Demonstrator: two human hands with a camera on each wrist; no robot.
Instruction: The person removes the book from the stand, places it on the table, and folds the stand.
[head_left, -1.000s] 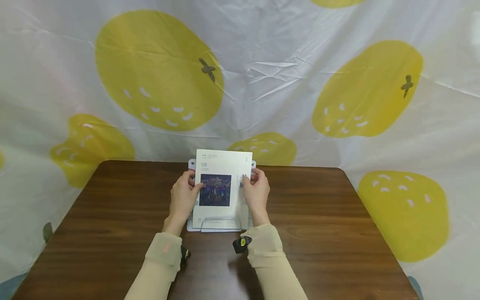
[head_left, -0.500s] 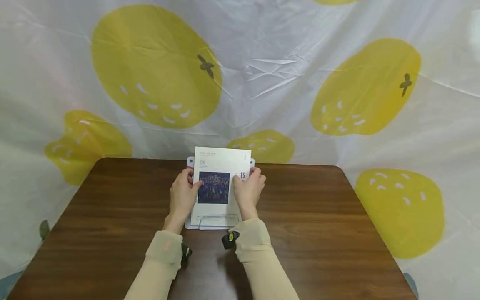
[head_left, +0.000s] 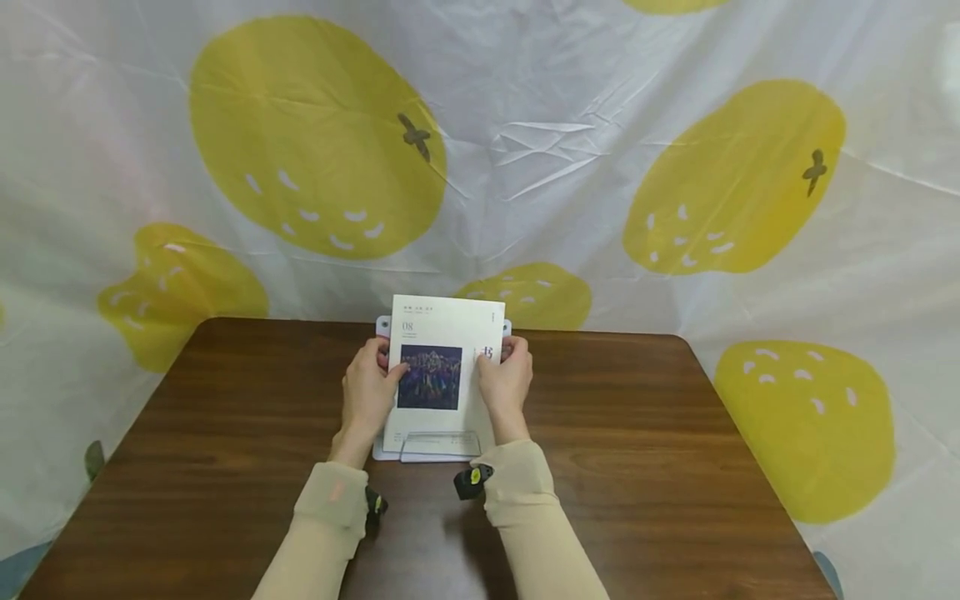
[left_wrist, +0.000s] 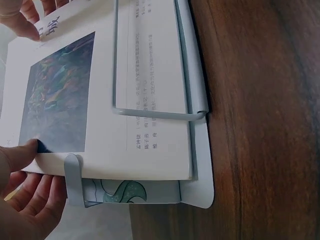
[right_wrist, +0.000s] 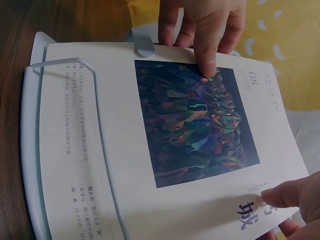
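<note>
A white book (head_left: 435, 421) with a dark square picture on its cover leans upright on a pale book stand (left_wrist: 197, 187). A wire bar (right_wrist: 102, 145) crosses the lower cover, and a small clip (left_wrist: 73, 172) overlaps the left edge. My left hand (head_left: 366, 387) grips that edge, thumb on the picture's border and fingers behind. At the opposite edge my right hand (head_left: 506, 383) holds the book, its thumb pressed on the cover by the printed title (right_wrist: 247, 215). The right fingers are mostly hidden behind the book.
The stand is near the far edge of a dark brown wooden table (head_left: 637, 450). A white curtain (head_left: 525, 158) printed with yellow fruit hangs behind the table. Black straps (head_left: 472, 482) with wrist cameras sit at both cuffs.
The right hand slid left over the cover, then a little back to the right, with its thumb still on the book. Left hand, book and stand stay about where they were.
</note>
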